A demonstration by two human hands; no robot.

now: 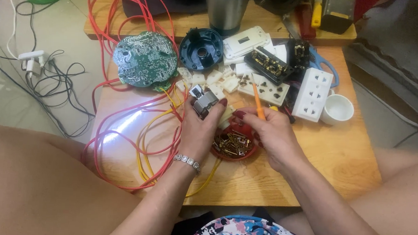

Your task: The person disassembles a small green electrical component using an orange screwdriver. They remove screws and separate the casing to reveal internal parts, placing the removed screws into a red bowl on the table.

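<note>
Small grey part (204,103) gripped in closed left hand (200,129); orange screwdriver (258,99) pinched in closed right hand (268,133), above red bowl (219,152) of brass screws (231,143).

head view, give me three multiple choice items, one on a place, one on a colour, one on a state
1. Where is the circuit board?
A. left of the hands
B. inside the cup
C. on the floor

2. What colour is the screwdriver in the right hand?
A. blue
B. orange
C. black

3. What is the left hand doing?
A. resting flat
B. gripping a small grey part
C. holding the cup

Answers: 1 A, it lies on the table's left; 2 B, its shaft is orange; 3 B, fingers wrap the part.
</note>
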